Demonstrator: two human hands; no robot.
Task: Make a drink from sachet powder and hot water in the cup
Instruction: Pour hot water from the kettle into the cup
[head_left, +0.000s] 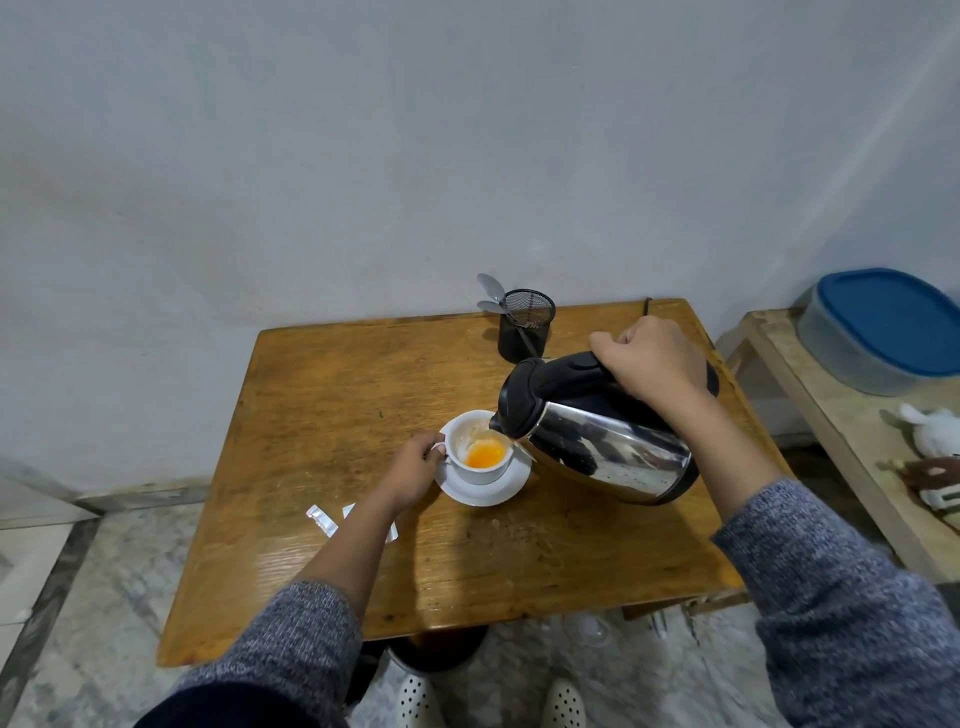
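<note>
Kettle (597, 436) was gripped by its handle in the right hand (652, 358), long axis tilted from 3 toward 9 o'clock, spout over the rim of the cup (475, 447), whose handle was pinched by the left hand (413, 470) at counter (337, 395) centre.
</note>
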